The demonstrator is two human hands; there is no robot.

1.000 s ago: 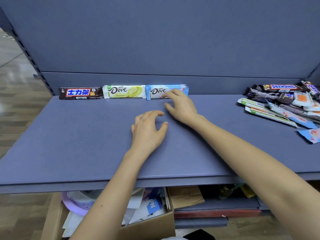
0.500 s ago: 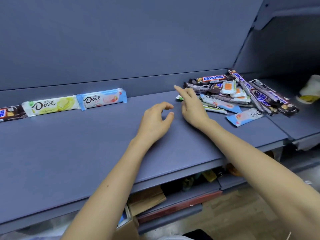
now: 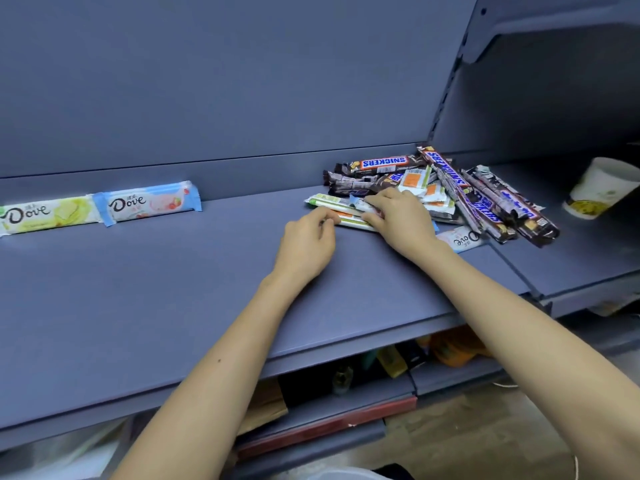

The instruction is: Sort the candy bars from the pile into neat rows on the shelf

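A flat blue-grey metal shelf [image 3: 173, 289] runs across the view, backed by a panel of the same colour. Along its back edge on the left lie two bars end to end: a pale yellow-green Dove bar [image 3: 45, 215] and, just to its right and touching it, a light-blue and white Dove bar with strawberry artwork [image 3: 149, 202]. Both lie flat with their long sides against the back panel.

Toward the right end of the shelf sits a loose pile of candy bars [image 3: 450, 192]: dark brown Snickers bars [image 3: 382, 163] crossing one another at angles, small white packets with orange labels [image 3: 414, 180], and a light-blue Dove bar [image 3: 462, 239] lying upside down at the near edge of the heap.

Both hands are at the left fringe of the pile. The left hand [image 3: 306, 242] rests on the shelf with its fingers curled, the tips touching the end of a white and green wrapped bar [image 3: 332, 201]; whether it grips the wrapper cannot be told. The right hand [image 3: 398, 216] lies palm down over the white bars, fingers bent and pressing on them; a firm grip cannot be confirmed.

On the neighbouring shelf section to the right stands a tilted white paper cup [image 3: 601, 190].
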